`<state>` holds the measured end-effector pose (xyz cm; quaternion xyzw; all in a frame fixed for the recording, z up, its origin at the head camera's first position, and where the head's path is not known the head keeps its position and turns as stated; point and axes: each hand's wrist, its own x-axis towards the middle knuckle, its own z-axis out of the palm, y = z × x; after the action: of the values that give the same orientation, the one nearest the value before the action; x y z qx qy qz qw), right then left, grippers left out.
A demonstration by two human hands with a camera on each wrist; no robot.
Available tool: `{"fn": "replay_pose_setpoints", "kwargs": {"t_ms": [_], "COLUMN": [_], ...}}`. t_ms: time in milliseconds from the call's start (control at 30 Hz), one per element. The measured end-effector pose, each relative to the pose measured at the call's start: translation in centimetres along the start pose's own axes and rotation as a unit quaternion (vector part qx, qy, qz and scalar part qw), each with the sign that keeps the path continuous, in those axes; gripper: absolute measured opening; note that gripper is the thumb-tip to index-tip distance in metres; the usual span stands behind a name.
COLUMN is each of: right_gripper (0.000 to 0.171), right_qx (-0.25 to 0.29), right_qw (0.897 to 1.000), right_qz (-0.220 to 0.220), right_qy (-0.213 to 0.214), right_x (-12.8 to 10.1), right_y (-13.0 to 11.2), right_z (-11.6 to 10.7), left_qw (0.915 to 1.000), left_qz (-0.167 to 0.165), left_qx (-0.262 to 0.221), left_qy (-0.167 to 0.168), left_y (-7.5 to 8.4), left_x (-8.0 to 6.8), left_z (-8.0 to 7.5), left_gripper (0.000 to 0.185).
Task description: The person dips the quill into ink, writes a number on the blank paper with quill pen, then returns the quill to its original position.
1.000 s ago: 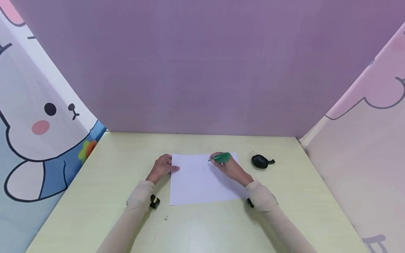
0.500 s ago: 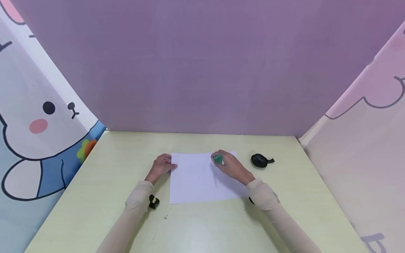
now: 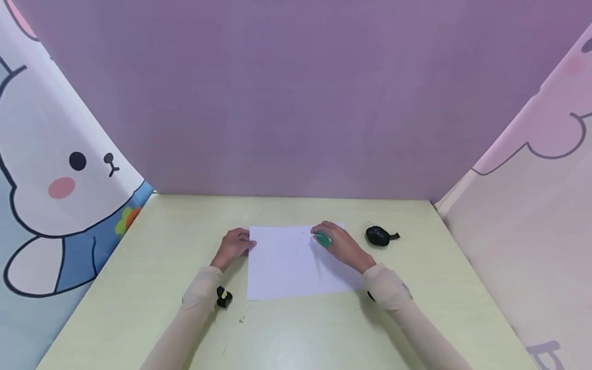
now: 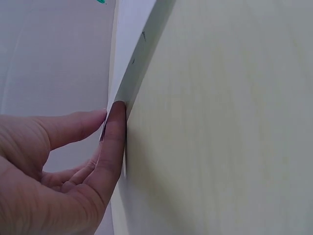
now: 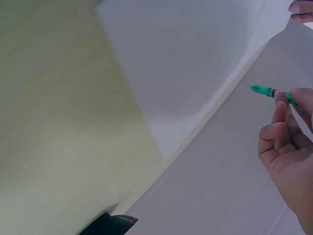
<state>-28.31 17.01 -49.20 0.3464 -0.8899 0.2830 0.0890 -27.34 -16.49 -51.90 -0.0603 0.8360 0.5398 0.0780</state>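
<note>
A white sheet of paper lies on the table, with faint marks on it. My left hand pinches its left edge; in the left wrist view the thumb is above the paper edge and a finger beneath, with that edge slightly raised. Over the sheet's upper right part, my right hand holds a slim green pointed tool. The right wrist view shows the tool pinched between thumb and fingertips, its thin tip sticking out free of the fingers; I cannot tell its kind.
A black rounded object with a short tail lies on the table right of the paper. A purple panel rises behind the table, and printed cartoon panels flank it. Black devices are at the wrists.
The green tool has turned within my right fingers, from lying across the hand to pointing down toward the palm side. My left thumb has drawn back toward the paper's edge.
</note>
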Motion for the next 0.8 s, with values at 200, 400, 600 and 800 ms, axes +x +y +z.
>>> {"fn": "replay_pose_setpoints", "kwargs": {"t_ms": [200,400,600,800], "right_gripper": [0.026,0.022,0.022,0.024], "right_qx": [0.0,0.006,0.006,0.001], "right_qw": [1.0,1.0,1.0,1.0], "right_qz": [-0.018,-0.007,0.001,0.005], "right_qy": [0.005,0.004,0.0,-0.005], "right_x": [0.1,0.0,-0.4,-0.8], "right_y": [0.5,0.7,1.0,1.3], "right_z": [-0.4,-0.6,-0.8,-1.1], "left_qw": [0.9996,0.9993,0.9996,0.9995], "left_qz": [0.006,0.004,0.006,0.01], "left_qx": [-0.026,-0.036,-0.028,-0.026], "left_qy": [-0.002,-0.003,0.003,0.013], "left_y": [0.0,-0.1,0.1,0.2], "left_x": [0.0,-0.1,-0.5,-0.6], "left_z": [-0.3,-0.5,-0.5,-0.4], "left_gripper": [0.042,0.042,0.038,0.037]}}
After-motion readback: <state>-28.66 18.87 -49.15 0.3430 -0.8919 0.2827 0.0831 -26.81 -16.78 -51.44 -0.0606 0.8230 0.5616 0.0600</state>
